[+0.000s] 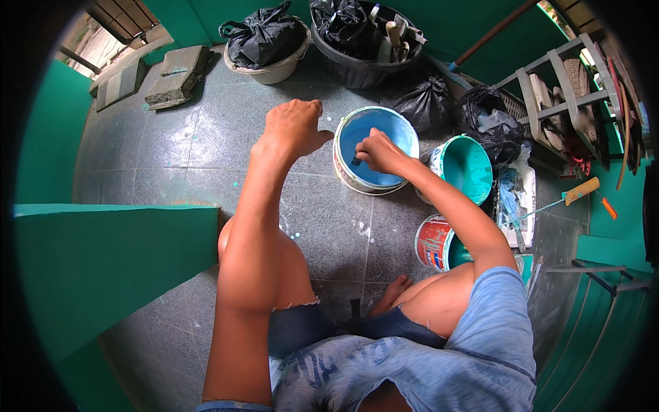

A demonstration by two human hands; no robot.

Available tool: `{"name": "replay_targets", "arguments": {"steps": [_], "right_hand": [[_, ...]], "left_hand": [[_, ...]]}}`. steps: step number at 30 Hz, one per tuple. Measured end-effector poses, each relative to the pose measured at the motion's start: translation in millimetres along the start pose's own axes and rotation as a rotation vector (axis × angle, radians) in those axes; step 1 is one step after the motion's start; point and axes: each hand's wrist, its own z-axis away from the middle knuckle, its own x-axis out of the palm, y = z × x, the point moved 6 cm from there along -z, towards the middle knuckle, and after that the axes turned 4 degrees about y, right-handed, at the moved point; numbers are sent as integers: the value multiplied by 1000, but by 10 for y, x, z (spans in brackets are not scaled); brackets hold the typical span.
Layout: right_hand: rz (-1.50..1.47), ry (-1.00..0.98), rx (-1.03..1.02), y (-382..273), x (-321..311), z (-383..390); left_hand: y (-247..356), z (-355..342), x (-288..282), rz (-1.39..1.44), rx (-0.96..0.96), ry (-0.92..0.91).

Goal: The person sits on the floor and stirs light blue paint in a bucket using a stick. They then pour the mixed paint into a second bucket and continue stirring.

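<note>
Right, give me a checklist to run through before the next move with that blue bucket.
1. Right hand has a grip on a dark tool inside the blue bucket: ok, though what the tool is cannot be told.
2. Left hand free: ok, it hovers beside the bucket, holding nothing.
3. Bucket upright on the floor: ok.
4. Bucket steadied by a hand: not ok, the left hand is not on the rim.
5. Room around the bucket: not ok, the teal bucket stands close on the right, black bags behind.
6. Paint level in the bucket: cannot tell.
</note>
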Motion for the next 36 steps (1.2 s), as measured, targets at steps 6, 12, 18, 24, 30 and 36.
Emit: {"name": "replay_targets", "arguments": {"steps": [6, 12, 18, 24, 30, 36], "right_hand": [[243, 288, -98, 152, -219, 85], [476, -125, 153, 112, -120, 213], [-176, -29, 58, 32, -45, 81], [398, 267, -25, 141, -220, 7], [472, -80, 183, 242, -107, 163], [-45, -175, 4, -24, 92, 55]], "left_hand": [[8, -2, 20, -1, 7, -10], [21, 7, 35, 16, 17, -35], [74, -13, 57, -6, 46, -11], [73, -18, 73, -1, 47, -30], [45, -18, 94, 6, 30, -30], [87, -17, 69, 2, 44, -25]]}}
